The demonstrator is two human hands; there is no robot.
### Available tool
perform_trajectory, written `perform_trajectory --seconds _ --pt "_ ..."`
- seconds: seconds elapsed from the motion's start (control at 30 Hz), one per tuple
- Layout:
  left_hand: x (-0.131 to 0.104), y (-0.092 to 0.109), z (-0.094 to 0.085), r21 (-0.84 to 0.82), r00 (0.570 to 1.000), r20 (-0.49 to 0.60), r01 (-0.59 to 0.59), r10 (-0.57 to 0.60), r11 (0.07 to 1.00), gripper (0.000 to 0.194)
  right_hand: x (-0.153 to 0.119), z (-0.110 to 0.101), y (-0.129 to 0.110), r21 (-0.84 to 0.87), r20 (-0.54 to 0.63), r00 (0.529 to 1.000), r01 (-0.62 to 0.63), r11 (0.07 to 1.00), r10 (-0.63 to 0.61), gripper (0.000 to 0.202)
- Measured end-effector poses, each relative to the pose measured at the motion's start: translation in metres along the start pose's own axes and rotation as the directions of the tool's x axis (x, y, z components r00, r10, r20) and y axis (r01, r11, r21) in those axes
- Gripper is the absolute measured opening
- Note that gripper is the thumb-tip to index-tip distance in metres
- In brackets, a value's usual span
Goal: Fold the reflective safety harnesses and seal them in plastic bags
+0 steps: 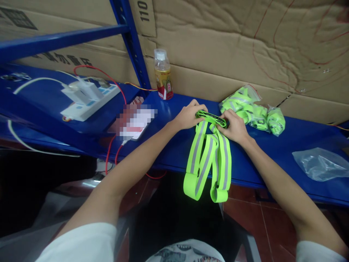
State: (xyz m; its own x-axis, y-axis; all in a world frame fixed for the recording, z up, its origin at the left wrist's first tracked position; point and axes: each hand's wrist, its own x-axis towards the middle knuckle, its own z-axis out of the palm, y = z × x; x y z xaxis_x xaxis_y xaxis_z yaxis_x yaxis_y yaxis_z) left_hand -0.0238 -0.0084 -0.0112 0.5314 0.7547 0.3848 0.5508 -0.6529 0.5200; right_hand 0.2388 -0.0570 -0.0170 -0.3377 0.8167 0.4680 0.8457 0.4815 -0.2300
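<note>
Neon-green straps with grey stripes (195, 154) are gathered in a flat folded bundle at the top, and their loops hang over the front edge of the blue shelf (169, 153). My left hand (190, 114) grips the bundle's left end, fingers closed round it. The right end is pinched between the thumb and fingers of my right hand (233, 125). A black piece shows along the top of the bundle, between both hands.
Bagged green straps (255, 112) lie behind my right hand. A clear empty bag (320, 163) rests at the right. Further left are a bottle (164, 78), a phone (140, 123) with red cable, and a white power strip (91, 103). Cardboard (218, 47) stands behind.
</note>
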Motion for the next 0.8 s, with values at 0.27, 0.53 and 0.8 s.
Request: perform_trajectory --seconds 0.27,0.53,0.8 --pt "0.007 -0.013 0.01 -0.404 0.979 0.082 0.205 -0.187 0.891 0.032 -0.002 0.005 0.003 -0.14 0.066 0.997 -0.041 0.989 0.051 0.022" --pt "0.005 -0.009 0.014 -0.525 0.952 0.088 0.294 -0.292 0.799 0.035 -0.001 -0.01 -0.002 0.065 0.147 0.987 -0.081 0.995 0.071 0.041" --pt "0.003 -0.009 0.011 -0.491 0.963 0.153 0.269 -0.222 0.828 0.034 0.003 -0.01 0.005 0.389 0.215 0.954 -0.281 0.878 0.21 0.066"
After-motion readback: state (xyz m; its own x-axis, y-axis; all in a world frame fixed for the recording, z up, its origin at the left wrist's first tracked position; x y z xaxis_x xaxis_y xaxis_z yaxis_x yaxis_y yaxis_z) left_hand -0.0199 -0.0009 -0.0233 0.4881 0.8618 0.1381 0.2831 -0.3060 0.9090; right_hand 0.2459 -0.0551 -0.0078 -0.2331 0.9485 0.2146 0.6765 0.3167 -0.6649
